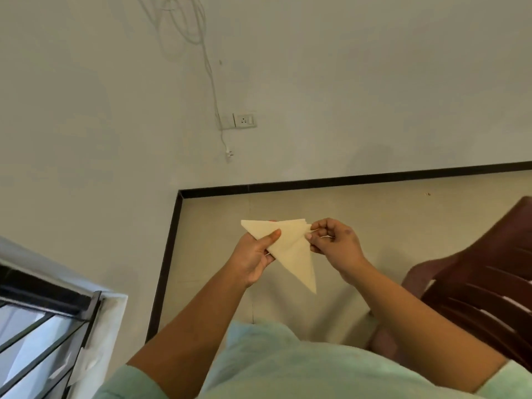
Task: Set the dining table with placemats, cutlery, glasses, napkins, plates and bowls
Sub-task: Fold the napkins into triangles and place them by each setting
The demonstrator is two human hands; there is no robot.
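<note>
hands pinch folded napkin (290,249) — left hand (256,259) underneath, right hand (335,244) at corner

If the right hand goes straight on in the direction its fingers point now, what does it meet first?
The right hand points left, pinching the folded napkin at its corner. Going on, it would press into the napkin first, then likely meet the left hand holding the other side.

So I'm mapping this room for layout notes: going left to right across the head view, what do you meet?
Window grille → left hand → napkin → right hand → chair.
</note>
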